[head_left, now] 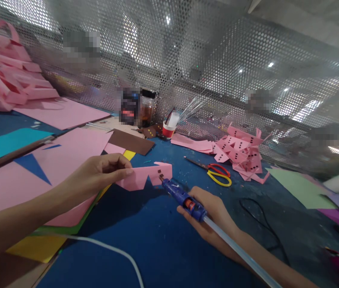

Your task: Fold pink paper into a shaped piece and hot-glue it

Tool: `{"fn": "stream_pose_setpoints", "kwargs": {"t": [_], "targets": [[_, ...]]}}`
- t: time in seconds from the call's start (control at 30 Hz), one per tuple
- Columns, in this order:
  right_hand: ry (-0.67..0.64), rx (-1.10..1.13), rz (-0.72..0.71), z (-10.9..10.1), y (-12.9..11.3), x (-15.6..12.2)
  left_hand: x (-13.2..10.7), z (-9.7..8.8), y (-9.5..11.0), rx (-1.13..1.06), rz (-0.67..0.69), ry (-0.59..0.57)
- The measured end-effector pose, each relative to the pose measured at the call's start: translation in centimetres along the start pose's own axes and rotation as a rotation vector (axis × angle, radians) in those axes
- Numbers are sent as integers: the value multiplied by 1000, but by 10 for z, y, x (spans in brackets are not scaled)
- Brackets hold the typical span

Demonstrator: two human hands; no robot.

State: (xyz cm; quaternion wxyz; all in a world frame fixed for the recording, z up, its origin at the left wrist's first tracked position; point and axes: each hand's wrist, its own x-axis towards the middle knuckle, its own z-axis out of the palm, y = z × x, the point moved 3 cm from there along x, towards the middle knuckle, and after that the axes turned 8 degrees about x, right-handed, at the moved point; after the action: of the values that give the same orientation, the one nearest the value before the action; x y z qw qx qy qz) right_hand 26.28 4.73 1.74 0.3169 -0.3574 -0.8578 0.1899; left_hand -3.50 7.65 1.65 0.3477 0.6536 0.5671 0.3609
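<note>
Pinched in the fingers of my left hand (109,172) is a cut pink paper piece (136,179) with a triangular notch in its lower edge. Small dark brown squares (159,171) sit near its right end. My right hand (214,212) grips a blue hot glue gun (181,196), and a long clear glue stick (235,244) runs out of its back. The gun's nozzle is at the brown squares; whether it touches them I cannot tell. Beyond the gun lie scissors (219,176) with red and yellow handles.
Pink cut pieces with dark dots (241,150) lie heaped at the right rear. Pink sheets (76,160) cover the left side, near a pile of pink strips (10,76). A red-and-white cup (168,130) and a jar (147,110) stand by the perforated metal screen (187,60). A white cord (112,250) crosses the front.
</note>
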Motion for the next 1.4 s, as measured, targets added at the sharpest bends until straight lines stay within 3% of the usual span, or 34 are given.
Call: {"fn": "stream_pose_setpoints", "kwargs": {"t": [0.3, 0.53, 1.4], "targets": [[3, -11, -9, -1, 0, 0, 1, 0, -2, 5, 22, 14], [10, -14, 118, -9, -7, 0, -2, 0, 2, 1, 22, 17], [28, -22, 58, -4, -1, -2, 2, -1, -3, -6, 22, 22]]}}
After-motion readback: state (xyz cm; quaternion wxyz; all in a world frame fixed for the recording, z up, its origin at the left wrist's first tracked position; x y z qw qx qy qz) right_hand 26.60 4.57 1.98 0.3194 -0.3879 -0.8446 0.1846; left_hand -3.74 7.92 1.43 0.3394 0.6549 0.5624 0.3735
